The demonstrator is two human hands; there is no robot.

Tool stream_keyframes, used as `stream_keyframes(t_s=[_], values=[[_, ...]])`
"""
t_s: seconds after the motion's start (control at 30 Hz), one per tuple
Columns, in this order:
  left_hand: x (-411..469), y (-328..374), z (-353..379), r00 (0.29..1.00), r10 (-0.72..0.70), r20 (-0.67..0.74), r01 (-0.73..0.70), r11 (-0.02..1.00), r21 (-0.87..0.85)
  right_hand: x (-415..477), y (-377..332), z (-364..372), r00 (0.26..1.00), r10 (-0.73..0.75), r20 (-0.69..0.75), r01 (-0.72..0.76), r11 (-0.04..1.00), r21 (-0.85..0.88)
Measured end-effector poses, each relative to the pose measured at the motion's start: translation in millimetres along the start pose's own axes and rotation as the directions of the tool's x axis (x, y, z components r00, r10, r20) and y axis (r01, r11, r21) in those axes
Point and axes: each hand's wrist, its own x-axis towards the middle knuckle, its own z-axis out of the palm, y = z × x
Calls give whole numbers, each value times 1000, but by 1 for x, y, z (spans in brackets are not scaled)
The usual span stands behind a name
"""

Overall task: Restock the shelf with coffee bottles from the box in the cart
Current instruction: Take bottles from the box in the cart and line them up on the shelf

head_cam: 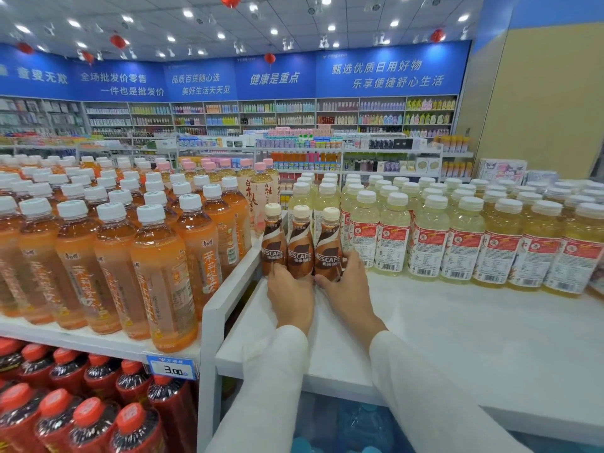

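Head view: I count three coffee bottles (300, 243), brown with pale swirls and cream caps, upright in a row on the shelf (457, 322) at its left end. My left hand (289, 291) and right hand (346, 286) clasp their bases.

Three coffee bottles (300, 246) stood upright in a touching row on the shelf (457, 338), at its left end beside the divider (228, 289). The left hand (289, 294) gripped the row's left side, the right hand (348, 289) its right. Tea bottles (114, 256) stood left of the divider. Drink bottles (457, 237) stood right of and behind the row.
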Motion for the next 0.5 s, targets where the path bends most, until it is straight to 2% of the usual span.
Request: stream_keyframes(t_s=[0.13,0.23,0.33,0.5], values=[[-12,-1,-11,999,27,33,-28,999,34,-13,-2,-11,994,91,63,-91,996,-9],[-28,-3,-34,993,48,105,-61,991,120,-33,-1,-32,983,109,145,-96,991,-95],[-49,-7,-65,986,38,164,-70,978,198,-59,-1,-58,972,92,217,-57,985,-161],[-102,-17,-125,985,123,120,-144,973,181,-113,-9,-89,957,-25,289,75,984,-162]])
